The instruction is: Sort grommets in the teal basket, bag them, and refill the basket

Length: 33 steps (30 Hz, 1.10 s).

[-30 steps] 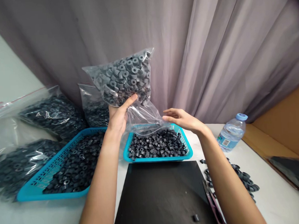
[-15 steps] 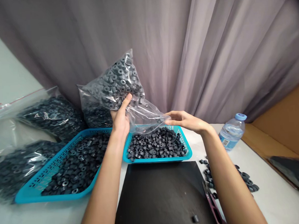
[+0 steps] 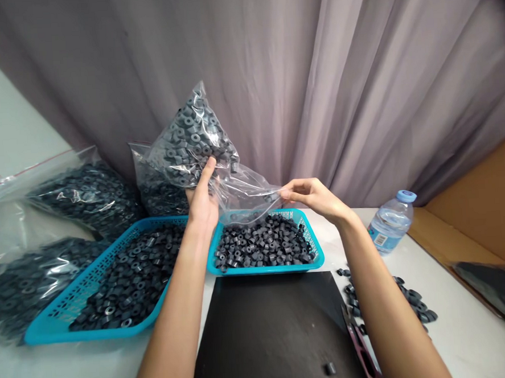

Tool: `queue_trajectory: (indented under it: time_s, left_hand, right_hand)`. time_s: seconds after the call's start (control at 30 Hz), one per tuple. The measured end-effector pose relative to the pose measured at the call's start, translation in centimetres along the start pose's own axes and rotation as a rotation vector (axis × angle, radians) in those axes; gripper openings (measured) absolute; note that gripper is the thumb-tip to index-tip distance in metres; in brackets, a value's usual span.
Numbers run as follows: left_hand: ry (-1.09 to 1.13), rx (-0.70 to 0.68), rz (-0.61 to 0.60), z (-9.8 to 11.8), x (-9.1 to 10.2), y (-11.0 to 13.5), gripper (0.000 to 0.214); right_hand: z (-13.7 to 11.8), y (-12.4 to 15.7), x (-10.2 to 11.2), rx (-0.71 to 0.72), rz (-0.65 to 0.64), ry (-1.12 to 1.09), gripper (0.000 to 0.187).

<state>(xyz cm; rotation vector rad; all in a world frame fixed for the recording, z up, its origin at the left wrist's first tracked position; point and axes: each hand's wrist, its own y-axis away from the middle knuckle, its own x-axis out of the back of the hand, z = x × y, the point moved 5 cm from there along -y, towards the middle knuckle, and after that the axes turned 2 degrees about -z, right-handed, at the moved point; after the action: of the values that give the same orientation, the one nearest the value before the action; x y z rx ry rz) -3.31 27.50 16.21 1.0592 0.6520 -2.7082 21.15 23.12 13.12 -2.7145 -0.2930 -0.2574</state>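
Observation:
A clear plastic bag (image 3: pixel 193 138) of small grey ring-shaped pieces is tilted in the air, its filled end up and its slack end down to the right. My left hand (image 3: pixel 202 200) is closed round the middle of the bag, thumb across the front. My right hand (image 3: pixel 313 198) pinches the slack end between thumb and fingers. Below the slack plastic stands a small blue basket (image 3: pixel 266 270) holding many dark ring pieces. A larger blue basket (image 3: pixel 94 334) with similar pieces is left of my left forearm.
More filled clear bags (image 3: pixel 85 193) lean at the left. A black board (image 3: pixel 270 330) bears one loose piece (image 3: pixel 330 368); pink-handled snips (image 3: pixel 361 348) lie at its right edge. Loose pieces (image 3: pixel 413 299), a water bottle (image 3: pixel 391 223) and a cardboard box (image 3: pixel 475 198) are at the right.
The bag's filled end has shifted slightly left. My right hand has risen a little and its fingers have drawn in on the slack end.

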Motion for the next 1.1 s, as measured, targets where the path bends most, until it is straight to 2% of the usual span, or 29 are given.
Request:
queue_trajectory:
  time_s: [0.47, 0.7, 0.9, 1.1]
  left_hand:
    - [0.041, 0.051, 0.053, 0.4, 0.2, -0.1, 0.026]
    - [0.035, 0.066, 0.086, 0.5, 0.1, 0.2, 0.024]
    - [0.009, 0.084, 0.138, 0.5, 0.4, 0.1, 0.022]
    - [0.012, 0.089, 0.124, 0.4, 0.6, 0.0, 0.022]
  right_hand:
    - [-1.6, -0.2, 0.0, 0.187, 0.171, -0.019, 0.028]
    - [-1.2, -0.4, -0.4, 0.206, 0.163, -0.013, 0.029]
    - [-0.6, -0.5, -0.7, 0.168, 0.118, -0.001, 0.03]
    - [-0.4, -0.7, -0.8, 0.183, 0.144, 0.007, 0.032]
